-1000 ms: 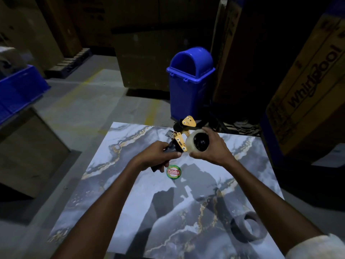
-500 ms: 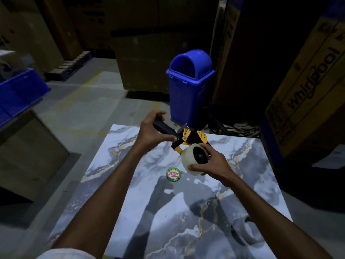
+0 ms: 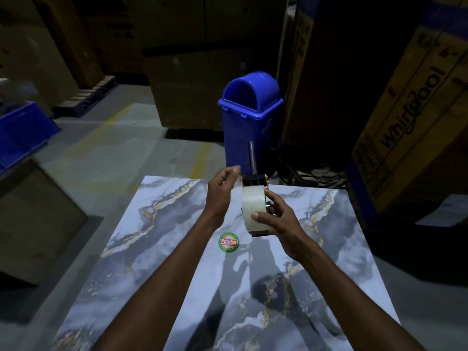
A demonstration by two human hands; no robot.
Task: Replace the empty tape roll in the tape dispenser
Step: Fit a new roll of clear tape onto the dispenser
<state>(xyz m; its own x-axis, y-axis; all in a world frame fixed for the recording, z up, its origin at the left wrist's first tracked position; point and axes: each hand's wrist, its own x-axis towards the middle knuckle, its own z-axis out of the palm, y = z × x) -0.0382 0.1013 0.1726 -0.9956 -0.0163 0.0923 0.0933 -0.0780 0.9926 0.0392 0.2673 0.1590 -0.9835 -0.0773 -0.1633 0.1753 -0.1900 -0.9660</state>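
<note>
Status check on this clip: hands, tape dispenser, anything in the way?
Right hand gripping tape roll on dispenser, above marble table. Left hand open beside it, touching nothing. Nothing obstructing.

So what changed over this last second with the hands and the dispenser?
The left hand let go of the handle and now hovers open beside the tape dispenser. The dispenser was turned edge-on, handle pointing away, held by the right hand around the tape roll. The round sticker and marble table stayed put.
</note>
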